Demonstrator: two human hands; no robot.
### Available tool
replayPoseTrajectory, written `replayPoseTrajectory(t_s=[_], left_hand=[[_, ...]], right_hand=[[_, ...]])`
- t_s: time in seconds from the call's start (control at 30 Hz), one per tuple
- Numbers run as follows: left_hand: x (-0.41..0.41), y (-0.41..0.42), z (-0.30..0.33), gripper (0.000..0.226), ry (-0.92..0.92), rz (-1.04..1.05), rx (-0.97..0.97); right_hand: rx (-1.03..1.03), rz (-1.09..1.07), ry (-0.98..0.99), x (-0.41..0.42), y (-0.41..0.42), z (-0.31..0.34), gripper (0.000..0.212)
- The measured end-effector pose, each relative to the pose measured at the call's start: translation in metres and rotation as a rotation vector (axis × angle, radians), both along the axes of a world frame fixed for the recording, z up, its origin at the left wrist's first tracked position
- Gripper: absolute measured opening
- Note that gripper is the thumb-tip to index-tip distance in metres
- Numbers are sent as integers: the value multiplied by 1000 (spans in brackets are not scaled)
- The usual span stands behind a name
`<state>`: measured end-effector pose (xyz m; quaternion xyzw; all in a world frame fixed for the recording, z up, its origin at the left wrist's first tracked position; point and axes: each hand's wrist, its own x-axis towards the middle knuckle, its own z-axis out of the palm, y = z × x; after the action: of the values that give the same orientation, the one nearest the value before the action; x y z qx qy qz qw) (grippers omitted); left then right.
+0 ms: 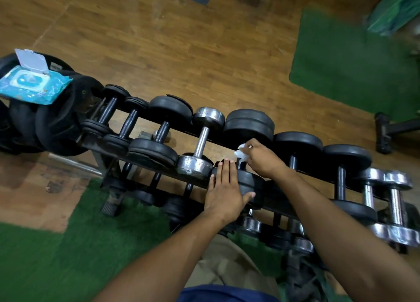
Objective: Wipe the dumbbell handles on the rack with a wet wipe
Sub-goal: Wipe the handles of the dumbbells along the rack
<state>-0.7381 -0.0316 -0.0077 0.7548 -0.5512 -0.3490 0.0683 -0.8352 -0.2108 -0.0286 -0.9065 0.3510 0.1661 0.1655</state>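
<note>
A black rack (281,207) runs from upper left to lower right and carries a row of dumbbells. My right hand (261,157) is closed around a white wet wipe (241,152) pressed on the handle of a black dumbbell (248,124) in the middle of the top row. My left hand (223,191) lies flat, fingers together, on that dumbbell's near weight head. To its left lies a chrome dumbbell (201,140). The handle under the wipe is mostly hidden by my right hand.
A blue wet-wipe pack (34,85) with its lid flipped open lies on stacked black weight plates (52,124) at the rack's left end. More black and chrome dumbbells (394,201) fill the right end and lower tier. Green mats (354,58) cover parts of the wooden floor.
</note>
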Motion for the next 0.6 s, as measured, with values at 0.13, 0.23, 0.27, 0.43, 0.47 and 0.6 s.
replayPoseTrajectory(t_s=[0.13,0.23,0.27,0.43,0.47,0.6], left_hand=[[0,0,2,105,-16,-6,14],[-2,-1,3,103,-26,-2,35],[-2,-1,4,103,-33,6,37],[-9,-3,10,106,-40,73,86],[-13,-4,12,109,-37,99,108],[-30,-15,14,122,-35,219,163]], right_hand=[[-143,76,119,1,1,-4,46],[-199,83,125,10,2,-2,44],[-198,43,92,12,4,-1,41],[-175,-291,-79,-1,9,-9,24],[-104,-367,-87,-5,8,-11,27],[200,-618,-262,-13,2,-16,45]])
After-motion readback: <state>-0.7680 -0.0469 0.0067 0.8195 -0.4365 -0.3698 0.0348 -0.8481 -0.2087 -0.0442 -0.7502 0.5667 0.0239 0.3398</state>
